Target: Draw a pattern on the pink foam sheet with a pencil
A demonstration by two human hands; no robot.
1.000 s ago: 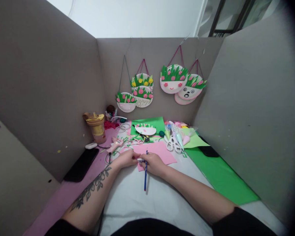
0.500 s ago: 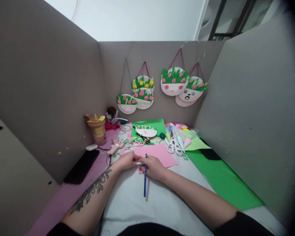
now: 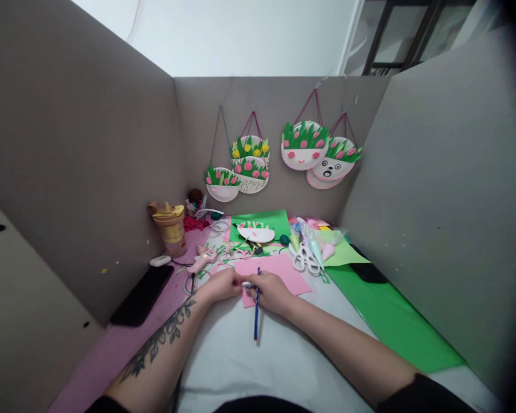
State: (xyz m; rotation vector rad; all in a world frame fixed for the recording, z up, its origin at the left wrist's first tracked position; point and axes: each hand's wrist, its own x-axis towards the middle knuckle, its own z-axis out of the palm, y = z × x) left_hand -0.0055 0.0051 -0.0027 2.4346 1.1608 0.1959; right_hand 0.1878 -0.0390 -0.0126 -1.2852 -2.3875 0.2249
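My two hands meet above the near edge of a pink paper sheet [image 3: 294, 279]. My right hand [image 3: 273, 292] is closed, with a blue pencil [image 3: 256, 321] tucked between its fingers, its long end pointing toward me. A small white piece [image 3: 247, 284] shows between the fingertips of both hands; its kind is too small to tell. My left hand [image 3: 226, 285] is closed, fingertips touching those of the right, and what it pinches is mostly hidden. Beyond the sheet lie white-handled scissors [image 3: 306, 261] and a pink glue gun [image 3: 203, 260].
A half paper plate with paper tulips [image 3: 258, 234] lies at the back among paper scraps. Similar decorated plates [image 3: 301, 155] hang on the grey partition. A tumbler [image 3: 172, 232] and a phone [image 3: 144, 295] are at left, a green sheet [image 3: 395, 315] at right.
The pencil's near end has swung slightly to the right, and the fingers have shifted a little around the white piece. Both hands stay together over the pink sheet.
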